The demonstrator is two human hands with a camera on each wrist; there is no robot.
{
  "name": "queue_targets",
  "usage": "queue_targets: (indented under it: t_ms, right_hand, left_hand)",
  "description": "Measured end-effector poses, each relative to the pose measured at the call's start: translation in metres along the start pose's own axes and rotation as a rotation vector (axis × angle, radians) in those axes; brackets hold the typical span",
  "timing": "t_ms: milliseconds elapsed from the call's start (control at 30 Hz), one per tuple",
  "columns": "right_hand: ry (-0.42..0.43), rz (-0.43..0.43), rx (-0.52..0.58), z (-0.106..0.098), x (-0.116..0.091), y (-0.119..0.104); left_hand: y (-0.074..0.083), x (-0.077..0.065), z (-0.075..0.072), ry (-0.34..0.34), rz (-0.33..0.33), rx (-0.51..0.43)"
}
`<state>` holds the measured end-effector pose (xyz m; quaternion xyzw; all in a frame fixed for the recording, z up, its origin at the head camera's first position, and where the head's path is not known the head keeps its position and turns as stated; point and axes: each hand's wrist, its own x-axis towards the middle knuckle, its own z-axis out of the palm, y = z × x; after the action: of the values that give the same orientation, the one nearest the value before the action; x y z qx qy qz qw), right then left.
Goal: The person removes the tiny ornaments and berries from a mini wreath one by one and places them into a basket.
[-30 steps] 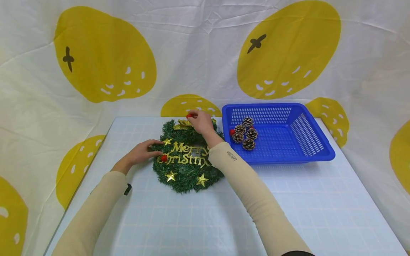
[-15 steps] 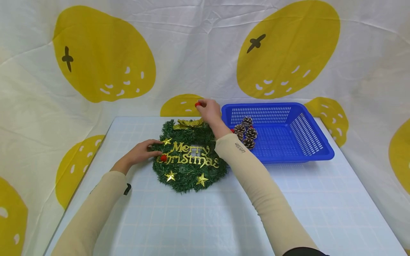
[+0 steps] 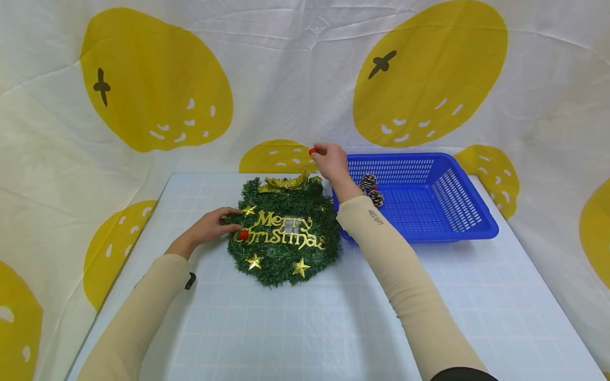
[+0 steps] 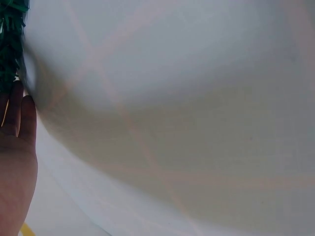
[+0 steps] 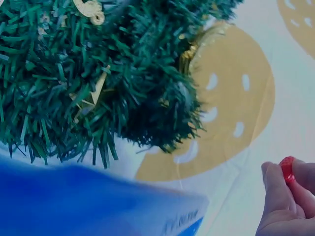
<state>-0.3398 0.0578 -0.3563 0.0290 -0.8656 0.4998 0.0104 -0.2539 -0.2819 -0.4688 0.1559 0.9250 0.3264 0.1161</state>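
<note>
A green Christmas wreath [image 3: 274, 272] lies on the table, with gold "Merry Christmas" letters [image 3: 271, 238], gold stars [image 3: 301, 268] and a gold bow [image 3: 284, 183] at its far side. One red ball [image 3: 244, 235] sits at the left of the lettering. My left hand [image 3: 209, 226] rests at the wreath's left edge, thumb near that ball; in the left wrist view its fingers [image 4: 28, 120] lie straight against the greenery. Beyond the wreath's far right side, my right hand [image 3: 332, 161] is raised and pinches a small red ball [image 5: 287, 169] between thumb and fingertips.
At the right stands a blue plastic basket [image 3: 469, 222], close to the wreath. Inside it are pine cones [image 3: 368, 181] and a bit of red, partly hidden by my right arm. A white cloth [image 3: 305, 79] with yellow fruit prints hangs behind the table.
My right hand has moved right and up, away from the bow toward the basket side, still pinching the red ball. More of the lettering shows now. The left hand has stayed put.
</note>
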Motion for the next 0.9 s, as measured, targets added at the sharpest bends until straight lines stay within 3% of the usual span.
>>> queue_targets:
  t_ms: [367, 900]
  right_hand:
    - [0.079, 0.0, -0.039, -0.033, 0.007, 0.002]
    - [0.171, 0.05, -0.046, -0.068, 0.01, 0.045]
  left_hand:
    - [0.002, -0.001, 0.0, 0.002, -0.005, -0.001]
    - [0.0, 0.0, 0.001, -0.003, -0.003, 0.0]
